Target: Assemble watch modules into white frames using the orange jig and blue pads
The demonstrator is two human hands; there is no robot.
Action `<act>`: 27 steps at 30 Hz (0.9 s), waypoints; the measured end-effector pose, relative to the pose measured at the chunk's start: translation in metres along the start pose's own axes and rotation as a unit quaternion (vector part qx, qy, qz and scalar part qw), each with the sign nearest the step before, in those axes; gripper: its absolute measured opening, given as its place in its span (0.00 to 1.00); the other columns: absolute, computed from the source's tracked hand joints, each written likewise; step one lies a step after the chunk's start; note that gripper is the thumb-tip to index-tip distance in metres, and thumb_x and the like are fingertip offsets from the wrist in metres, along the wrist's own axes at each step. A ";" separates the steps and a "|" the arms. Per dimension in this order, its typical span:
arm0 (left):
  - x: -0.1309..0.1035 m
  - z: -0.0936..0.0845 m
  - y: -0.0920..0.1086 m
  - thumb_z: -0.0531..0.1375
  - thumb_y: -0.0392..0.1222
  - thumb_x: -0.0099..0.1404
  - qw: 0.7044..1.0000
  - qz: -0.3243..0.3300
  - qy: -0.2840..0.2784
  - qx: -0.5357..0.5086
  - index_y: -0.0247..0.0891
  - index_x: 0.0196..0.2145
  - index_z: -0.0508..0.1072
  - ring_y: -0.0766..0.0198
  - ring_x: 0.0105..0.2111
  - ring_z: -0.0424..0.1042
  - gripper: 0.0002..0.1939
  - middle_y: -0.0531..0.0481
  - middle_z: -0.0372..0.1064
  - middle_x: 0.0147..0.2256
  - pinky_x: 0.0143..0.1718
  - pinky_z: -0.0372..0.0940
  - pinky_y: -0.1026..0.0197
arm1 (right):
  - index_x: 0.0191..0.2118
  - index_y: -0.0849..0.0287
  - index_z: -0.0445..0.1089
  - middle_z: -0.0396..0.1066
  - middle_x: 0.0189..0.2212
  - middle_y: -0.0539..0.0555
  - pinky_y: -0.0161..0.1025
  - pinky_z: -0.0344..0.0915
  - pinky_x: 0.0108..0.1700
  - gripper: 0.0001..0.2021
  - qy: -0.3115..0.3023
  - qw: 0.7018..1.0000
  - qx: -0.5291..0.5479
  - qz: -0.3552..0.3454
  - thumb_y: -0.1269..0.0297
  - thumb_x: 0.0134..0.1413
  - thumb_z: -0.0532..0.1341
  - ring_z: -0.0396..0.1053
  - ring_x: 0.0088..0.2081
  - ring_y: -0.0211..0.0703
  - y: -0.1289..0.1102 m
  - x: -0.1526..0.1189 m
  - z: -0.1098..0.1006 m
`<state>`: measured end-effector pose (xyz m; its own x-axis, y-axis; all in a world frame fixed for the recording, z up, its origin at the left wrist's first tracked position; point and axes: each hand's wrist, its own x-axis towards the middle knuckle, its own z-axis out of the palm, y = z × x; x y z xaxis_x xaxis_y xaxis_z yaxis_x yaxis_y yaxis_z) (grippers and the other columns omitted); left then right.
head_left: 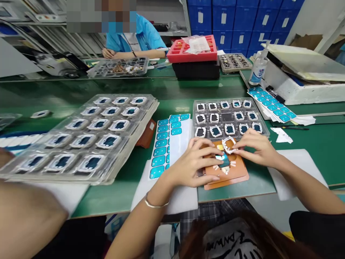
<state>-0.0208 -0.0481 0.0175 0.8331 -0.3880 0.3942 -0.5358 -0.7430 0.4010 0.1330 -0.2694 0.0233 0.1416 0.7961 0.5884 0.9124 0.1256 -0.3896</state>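
My right hand (256, 147) pinches a white squarish plastic frame (229, 145) between thumb and fingers, holding it tilted over an orange fixture plate (239, 172). My left hand (194, 163) lies over the left side of that plate with fingers apart and stretched out. Its fingertips touch or hover just above a teal film piece (223, 162) on the plate; contact is hard to make out. Small white tabs (225, 169) stick out below the film. Directly behind the plate is a clear tray (228, 118) of white frames with dark centres; one pocket in its middle row has no frame.
Left of my hands are sheets of teal stickers (159, 153) and a big stacked tray of frames (151, 108). A neighbour's arm (29, 216) enters at lower left. Across the bench sits a co-worker (147, 34). A red bin (192, 50), pump bottle (259, 68) and tweezers (293, 127) lie beyond.
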 end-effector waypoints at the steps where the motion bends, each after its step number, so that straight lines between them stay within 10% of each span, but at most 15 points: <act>1: 0.000 0.000 0.000 0.63 0.55 0.61 1.000 0.002 -0.002 0.000 0.51 0.50 0.74 0.51 0.53 0.62 0.20 0.52 0.74 0.50 0.55 0.55 0.45 | 0.38 0.57 0.76 0.71 0.28 0.51 0.41 0.64 0.36 0.04 -0.003 1.000 0.001 0.005 0.64 0.60 0.63 0.65 0.31 0.40 0.000 -0.001 0.001; 8: -0.001 0.001 0.001 0.59 0.55 0.65 0.999 0.038 0.007 0.016 0.45 0.50 0.73 0.50 0.52 0.59 0.19 0.48 0.73 0.51 0.54 0.54 0.45 | 0.45 0.53 0.76 0.65 0.58 0.59 0.54 0.65 0.55 0.12 -0.022 0.997 0.048 0.062 0.58 0.56 0.66 0.66 0.54 0.51 0.006 -0.003 -0.004; 27: 0.000 0.004 0.007 0.59 0.53 0.66 0.994 0.050 0.044 0.083 0.45 0.44 0.75 0.53 0.46 0.64 0.14 0.51 0.77 0.45 0.50 0.53 0.46 | 0.37 0.53 0.79 0.78 0.46 0.54 0.51 0.70 0.43 0.06 0.001 0.998 0.012 0.066 0.61 0.53 0.67 0.71 0.41 0.48 -0.001 -0.001 -0.001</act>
<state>-0.0235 -0.0555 0.0171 0.7577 -0.4212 0.4985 -0.5797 -0.7852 0.2176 0.1320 -0.2713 0.0238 0.2612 0.8056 0.5318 0.8762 0.0333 -0.4808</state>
